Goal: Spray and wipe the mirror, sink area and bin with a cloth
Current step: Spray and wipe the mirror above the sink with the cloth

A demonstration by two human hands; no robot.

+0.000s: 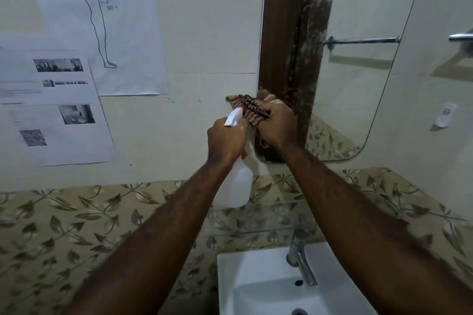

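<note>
My left hand [225,140] grips the neck of a translucent white spray bottle [236,184] with a white and red nozzle, which points up and right. Close beside it, my right hand [277,125] holds a brown striped cloth [249,107] bunched at the lower left edge of the rounded wall mirror [358,46]. The cloth lies just in front of the nozzle. The mirror reflects a brown door and a towel bar. Below sits the white sink [256,276] with a chrome tap [302,261]. No bin is in view.
Printed paper sheets [58,110] and a poster with a standing figure [102,15] hang on the wall at left. A leaf-patterned tile band [76,217] runs behind the sink. At right are a chrome bar end [460,37] and a small white wall hook [445,115].
</note>
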